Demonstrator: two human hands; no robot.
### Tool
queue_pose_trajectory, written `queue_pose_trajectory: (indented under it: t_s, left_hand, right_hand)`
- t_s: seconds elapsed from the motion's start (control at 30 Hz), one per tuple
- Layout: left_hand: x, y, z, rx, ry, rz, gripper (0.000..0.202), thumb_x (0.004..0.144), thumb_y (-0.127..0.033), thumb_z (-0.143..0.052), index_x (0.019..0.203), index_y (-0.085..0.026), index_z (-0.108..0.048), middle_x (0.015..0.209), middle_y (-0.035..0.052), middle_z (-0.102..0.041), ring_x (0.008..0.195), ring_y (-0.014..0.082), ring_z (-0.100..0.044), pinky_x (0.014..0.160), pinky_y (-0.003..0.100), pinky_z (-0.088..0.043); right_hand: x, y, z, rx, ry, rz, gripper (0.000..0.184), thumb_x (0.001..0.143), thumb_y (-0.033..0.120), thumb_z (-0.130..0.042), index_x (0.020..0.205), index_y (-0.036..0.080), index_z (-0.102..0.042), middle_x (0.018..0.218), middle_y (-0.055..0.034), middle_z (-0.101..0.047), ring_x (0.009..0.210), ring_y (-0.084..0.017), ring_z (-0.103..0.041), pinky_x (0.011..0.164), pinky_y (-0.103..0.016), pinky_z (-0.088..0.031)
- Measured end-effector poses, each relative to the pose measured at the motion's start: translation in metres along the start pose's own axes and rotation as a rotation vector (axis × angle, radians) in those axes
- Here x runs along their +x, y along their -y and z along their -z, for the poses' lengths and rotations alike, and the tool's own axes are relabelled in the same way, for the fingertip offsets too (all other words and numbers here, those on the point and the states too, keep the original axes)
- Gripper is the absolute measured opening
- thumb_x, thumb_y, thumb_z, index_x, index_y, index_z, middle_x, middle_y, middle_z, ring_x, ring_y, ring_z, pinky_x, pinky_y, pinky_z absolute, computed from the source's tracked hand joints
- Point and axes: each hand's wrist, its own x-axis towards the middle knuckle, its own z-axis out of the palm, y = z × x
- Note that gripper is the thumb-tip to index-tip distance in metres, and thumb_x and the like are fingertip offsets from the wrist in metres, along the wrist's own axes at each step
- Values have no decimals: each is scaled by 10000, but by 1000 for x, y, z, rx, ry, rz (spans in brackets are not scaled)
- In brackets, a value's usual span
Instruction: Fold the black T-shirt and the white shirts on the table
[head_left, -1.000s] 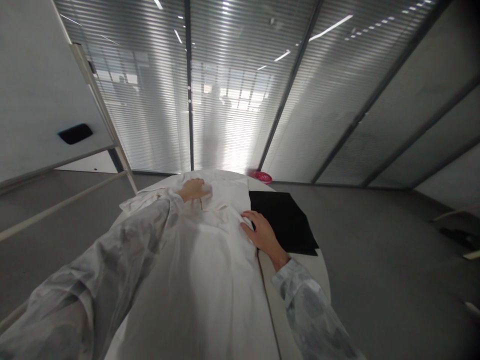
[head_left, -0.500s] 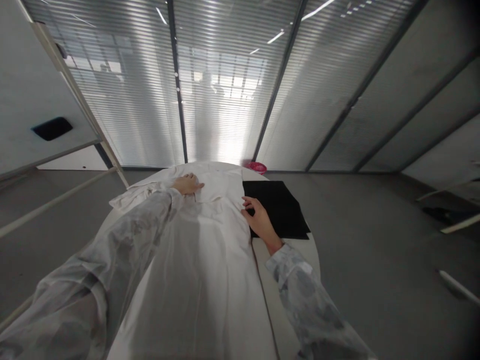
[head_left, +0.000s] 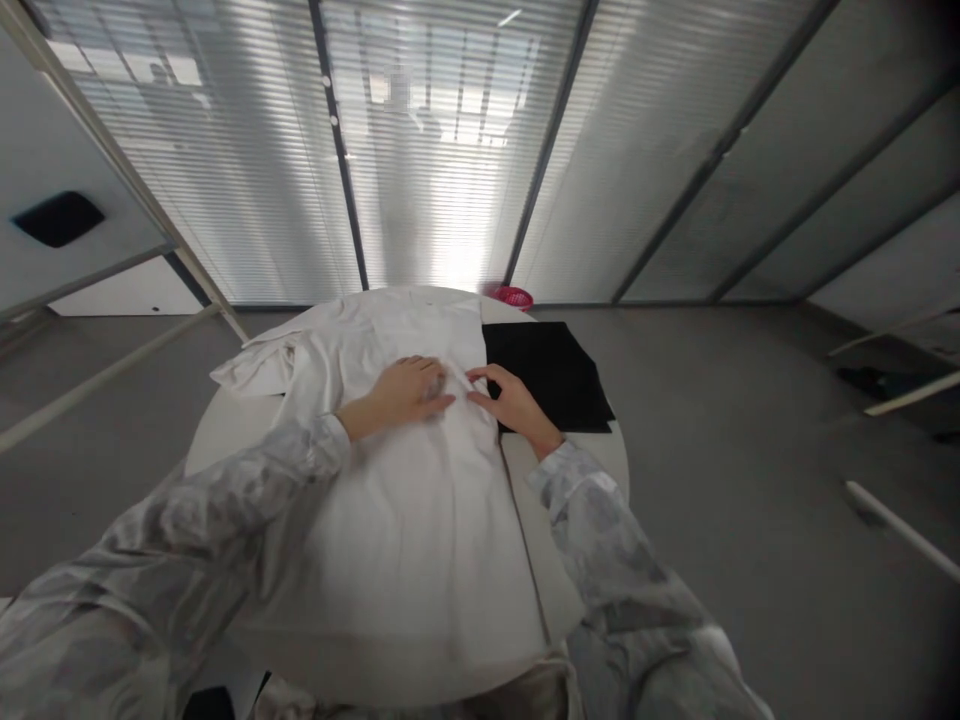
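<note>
A long white garment (head_left: 420, 500) lies spread over a round white table (head_left: 225, 425), with a bunched sleeve-like part (head_left: 259, 365) at its left. My left hand (head_left: 405, 392) rests palm down on the garment's middle, fingers stretched out and thumb apart. At the garment's right edge is my right hand (head_left: 514, 400). Its fingertips touch the cloth near a small ridge, with thumb and forefinger curved and a gap between them. Beside and beneath that hand lies a flat black sheet (head_left: 551, 370), partly hidden by the garment.
A pink-red basket (head_left: 514, 297) shows at the table's far edge. Behind stands a glass partition with blinds (head_left: 442, 190). To the left is a white panel on a pale frame (head_left: 112, 140). Pale poles (head_left: 900, 530) are above the grey floor (head_left: 735, 450) at right.
My left hand has moved right and nearer to me across the garment, closer to my right hand. My right hand stays at the garment's right edge. The view has tilted down.
</note>
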Motion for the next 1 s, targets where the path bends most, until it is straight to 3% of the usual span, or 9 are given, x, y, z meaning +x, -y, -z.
queue_pose_trajectory:
  t_s: [0.13,0.2,0.33,0.43,0.53,0.6,0.8,1.0]
  left_hand:
    - [-39,-24,-17,-50,63,38,756,1083,-666,-482,1669,-188,-448,1735,143,-478,1613,328,-433,1348,482,-296]
    - [-46,-29,-22,-68,54,92,723,1109,-635,-426,1669,-179,-448,1758,134,-450,1645,309,-390,1373,486,-252]
    - [-54,-39,-25,-95,-1,141,724,1105,-663,-416,1647,-186,-481,1722,135,-503,1604,289,-459,1369,465,-277]
    - [-64,-45,-25,-60,6,130,919,1037,-784,-481,1715,-172,-380,1778,167,-405,1651,338,-383,1384,513,-240]
    - [-78,-46,-25,-35,62,92,990,1012,-836,-468,1745,-184,-332,1815,165,-326,1690,358,-302,1396,537,-199]
    - [-85,-45,-24,-28,77,80,964,1027,-832,-436,1756,-211,-318,1824,148,-309,1699,346,-284,1402,537,-181]
    - [-91,-44,-19,-8,32,150,924,1041,-821,-415,1759,-247,-324,1819,123,-328,1698,337,-291,1401,550,-200]
    - [-91,-23,-11,-1,18,153,817,1084,-751,-409,1728,-248,-394,1800,122,-371,1678,297,-349,1395,530,-238]
  right_hand:
    - [0,-8,-4,-59,-83,-20,196,967,293,-676,1132,239,-766,1139,-65,-772,1106,-252,-716,1075,-410,-547]
    - [6,-13,-7,-106,-85,-62,196,968,288,-663,1124,228,-766,1137,-70,-774,1104,-252,-716,1058,-405,-558]
    - [28,-19,-14,-293,-38,-130,294,985,323,-668,1227,176,-746,1234,-123,-750,1150,-281,-700,1086,-441,-557]
    - [41,-19,-24,-510,28,-102,406,1025,344,-650,1382,159,-702,1489,-171,-669,1409,-363,-569,1258,-561,-414]
    - [43,-19,-33,-650,80,-74,521,1074,341,-559,1565,168,-582,1728,-140,-482,1632,-400,-329,1346,-661,-226]
    - [42,-22,-37,-675,100,-84,579,1090,368,-520,1628,157,-512,1780,-141,-404,1671,-410,-267,1351,-690,-186]
    - [40,-23,-39,-660,25,-93,662,1068,424,-516,1648,107,-477,1746,-203,-442,1658,-430,-316,1337,-706,-211]
    - [27,14,-31,-642,-21,13,546,1059,334,-510,1564,144,-601,1659,-183,-565,1639,-402,-378,1371,-680,-163]
